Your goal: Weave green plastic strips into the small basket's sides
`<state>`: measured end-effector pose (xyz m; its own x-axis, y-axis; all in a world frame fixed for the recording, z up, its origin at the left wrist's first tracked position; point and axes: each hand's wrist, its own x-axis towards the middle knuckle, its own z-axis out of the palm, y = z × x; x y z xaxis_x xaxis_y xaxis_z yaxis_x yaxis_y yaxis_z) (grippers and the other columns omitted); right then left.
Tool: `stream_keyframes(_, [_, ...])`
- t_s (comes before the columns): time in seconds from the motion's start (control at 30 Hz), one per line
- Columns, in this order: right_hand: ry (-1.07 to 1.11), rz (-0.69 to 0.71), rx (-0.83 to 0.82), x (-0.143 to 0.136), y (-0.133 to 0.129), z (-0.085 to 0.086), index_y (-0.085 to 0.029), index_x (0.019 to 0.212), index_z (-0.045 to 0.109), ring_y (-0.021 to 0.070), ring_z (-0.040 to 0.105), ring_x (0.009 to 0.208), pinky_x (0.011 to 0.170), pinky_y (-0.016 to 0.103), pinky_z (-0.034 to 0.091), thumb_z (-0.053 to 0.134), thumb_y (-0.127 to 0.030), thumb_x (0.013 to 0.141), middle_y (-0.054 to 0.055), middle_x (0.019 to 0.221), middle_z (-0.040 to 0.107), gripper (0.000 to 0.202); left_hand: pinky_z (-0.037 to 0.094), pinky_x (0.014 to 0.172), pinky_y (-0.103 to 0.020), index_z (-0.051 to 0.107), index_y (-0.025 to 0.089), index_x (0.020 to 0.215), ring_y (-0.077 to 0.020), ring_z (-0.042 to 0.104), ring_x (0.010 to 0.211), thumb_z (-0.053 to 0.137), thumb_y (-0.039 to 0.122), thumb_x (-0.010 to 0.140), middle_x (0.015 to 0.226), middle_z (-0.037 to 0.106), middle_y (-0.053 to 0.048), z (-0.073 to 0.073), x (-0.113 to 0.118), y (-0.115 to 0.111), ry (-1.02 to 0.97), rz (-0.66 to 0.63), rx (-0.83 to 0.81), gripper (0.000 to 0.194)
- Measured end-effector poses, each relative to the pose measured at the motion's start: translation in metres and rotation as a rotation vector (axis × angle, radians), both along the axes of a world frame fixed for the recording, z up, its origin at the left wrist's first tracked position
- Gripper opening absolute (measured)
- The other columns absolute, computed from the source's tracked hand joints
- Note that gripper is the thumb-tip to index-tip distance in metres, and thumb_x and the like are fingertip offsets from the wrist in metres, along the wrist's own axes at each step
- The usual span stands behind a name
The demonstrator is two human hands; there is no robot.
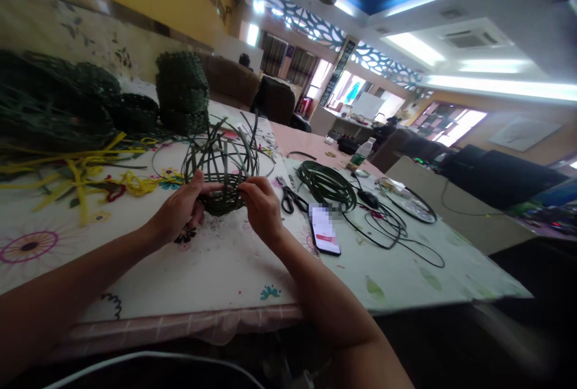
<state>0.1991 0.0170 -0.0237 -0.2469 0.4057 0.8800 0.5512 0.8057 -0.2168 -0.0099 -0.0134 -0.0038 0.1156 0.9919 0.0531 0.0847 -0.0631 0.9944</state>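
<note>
A half-woven dark green basket [224,199] stands on the flowered tablecloth in front of me, its loose strips curving up and out at the top. My left hand [188,199] wraps around its left side, thumb up, with fingers reaching onto the woven wall. On the right side, my right hand [261,204] pinches the edge of the weave between thumb and fingers. Just right of that hand lie black-handled scissors [293,198]. Farther right rests a coil of green strip [325,186].
A phone [324,232] lies beside the scissors. Past it are a black computer mouse [368,198], a looped cable and a plastic bottle [362,153]. Yellow strips [81,187] spread across the left, with finished green baskets [183,91] behind them.
</note>
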Motion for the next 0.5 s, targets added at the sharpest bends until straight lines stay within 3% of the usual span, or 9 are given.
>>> stream_keyframes(0.07, [0.014,-0.002,0.02,0.0017,0.0009,0.0008,-0.023,0.103,0.072,0.0161,0.068,0.09,0.081,0.028,0.059,0.054,-0.021,0.104,0.007,0.103,0.068,0.018,0.052,0.052,-0.028,0.077,0.016,0.126,-0.0122,0.043,0.037,0.038,0.084,0.093,0.05,0.045,0.004,-0.0008,-0.0014,0.0007,0.004,-0.04,0.055,0.085])
stream_keyframes(0.17, [0.04,0.0,0.025,0.0036,0.0023,0.0018,-0.024,0.102,0.071,0.0158,0.068,0.091,0.081,0.028,0.059,0.055,-0.021,0.104,0.006,0.102,0.067,0.017,0.057,0.054,-0.03,0.07,0.019,0.139,-0.0067,0.045,0.039,0.035,0.088,0.092,0.085,0.061,-0.002,-0.0015,-0.0027,0.003,-0.018,-0.099,0.118,0.091])
stream_keyframes(0.27, [0.043,-0.008,0.033,0.0043,0.0025,0.0032,-0.024,0.101,0.07,0.0159,0.068,0.091,0.081,0.03,0.06,0.054,-0.02,0.104,0.005,0.1,0.067,0.017,0.059,0.055,-0.031,0.066,0.022,0.143,-0.0042,0.046,0.039,0.034,0.089,0.092,0.102,0.061,-0.005,-0.0022,-0.0037,0.0057,-0.038,-0.164,0.161,0.091])
stream_keyframes(0.4, [0.015,-0.029,0.045,0.0024,-0.0008,0.0047,-0.023,0.101,0.069,0.0156,0.068,0.092,0.082,0.03,0.061,0.054,-0.018,0.104,0.005,0.101,0.067,0.016,0.057,0.052,-0.029,0.071,0.018,0.137,-0.005,0.039,0.036,0.04,0.088,0.09,0.078,0.058,0.0,0.0006,-0.004,0.0061,-0.022,-0.145,0.156,0.09])
stream_keyframes(0.5, [0.026,0.01,0.039,-0.0001,-0.0039,0.0039,-0.022,0.102,0.069,0.0154,0.068,0.091,0.082,0.029,0.06,0.055,-0.017,0.103,0.005,0.101,0.067,0.016,0.053,0.047,-0.027,0.077,0.016,0.124,-0.0077,0.038,0.038,0.056,0.083,0.086,0.061,0.053,0.003,0.0052,-0.0023,0.0059,0.01,-0.085,0.126,0.08])
